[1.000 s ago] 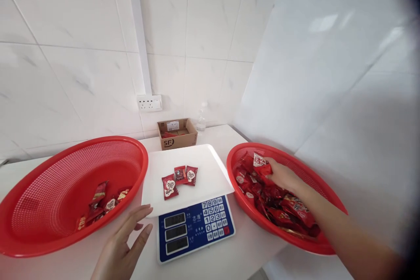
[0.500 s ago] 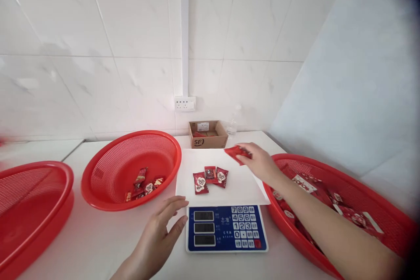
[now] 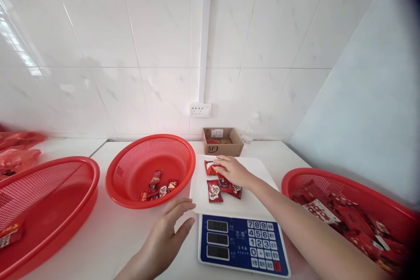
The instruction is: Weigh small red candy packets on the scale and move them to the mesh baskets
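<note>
A digital scale (image 3: 241,245) with a blue keypad panel stands before me, its white pan (image 3: 259,175) behind the panel. Several small red snack packets (image 3: 215,191) lie on the pan. My right hand (image 3: 231,170) is low over the pan's back part, its fingers closed over another red packet (image 3: 210,168) beside the others; the fingers partly cover it. My left hand (image 3: 167,232) hovers just left of the scale, thumb and fingers apart, holding nothing.
A round red basket (image 3: 131,162) with several packets stands left of the scale. Farther left is another red basket (image 3: 82,197); a fuller one (image 3: 305,175) is at right. Behind the pan are a cardboard box (image 3: 226,148) and a clear bottle (image 3: 248,131). Red plastic bags (image 3: 19,157) lie far left.
My right hand has brought its packet left and down to the pan, beside the others. The view has turned left, so things appear farther right. My left hand stays open near the scale.
</note>
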